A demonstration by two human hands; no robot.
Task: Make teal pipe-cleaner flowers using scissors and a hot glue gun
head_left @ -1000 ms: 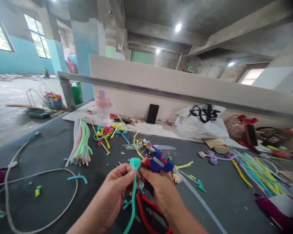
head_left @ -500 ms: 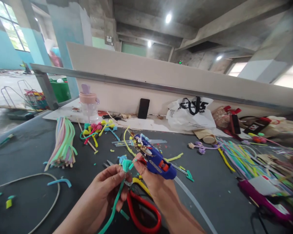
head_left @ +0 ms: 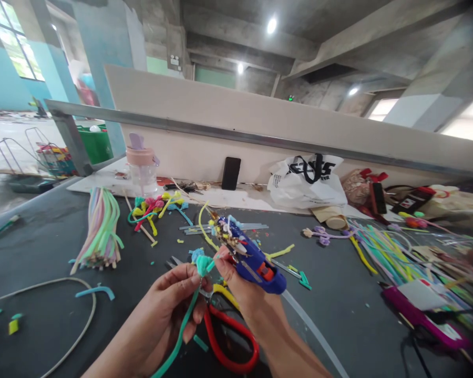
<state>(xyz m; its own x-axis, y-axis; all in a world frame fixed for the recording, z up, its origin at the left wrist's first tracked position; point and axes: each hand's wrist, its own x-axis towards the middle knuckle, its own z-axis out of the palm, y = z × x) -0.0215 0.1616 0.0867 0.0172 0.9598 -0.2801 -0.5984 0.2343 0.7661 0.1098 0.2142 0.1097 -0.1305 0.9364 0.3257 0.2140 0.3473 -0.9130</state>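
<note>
My left hand (head_left: 177, 302) is closed, pinching a green pipe cleaner (head_left: 182, 331) just below its bunched, looped head; the long stem hangs toward me. My right hand (head_left: 246, 296) is closed around a blue hot glue gun (head_left: 256, 265), its nozzle end crusted with glue and fluff and pointing away to the upper left. The right fingertips also meet a short green end sticking out of the bunched head. Under my hands lie scissors with red handles (head_left: 253, 346), partly hidden, and a yellow pipe cleaner (head_left: 226, 294). A small blue pipe-cleaner piece (head_left: 197, 254) sits just behind the green head.
A pipe-cleaner bundle (head_left: 101, 231) stands left, near finished-looking coloured pieces (head_left: 153, 207). Clear glue sticks (head_left: 248, 227) lie behind the glue gun. At the back are a bottle (head_left: 141, 170), a phone (head_left: 231, 173) and a white bag (head_left: 305, 184). A magenta device (head_left: 421, 317) lies right.
Both hands keep nearly the same hold. The glue gun has tilted down very slightly at its rear, and the view has shifted a little.
</note>
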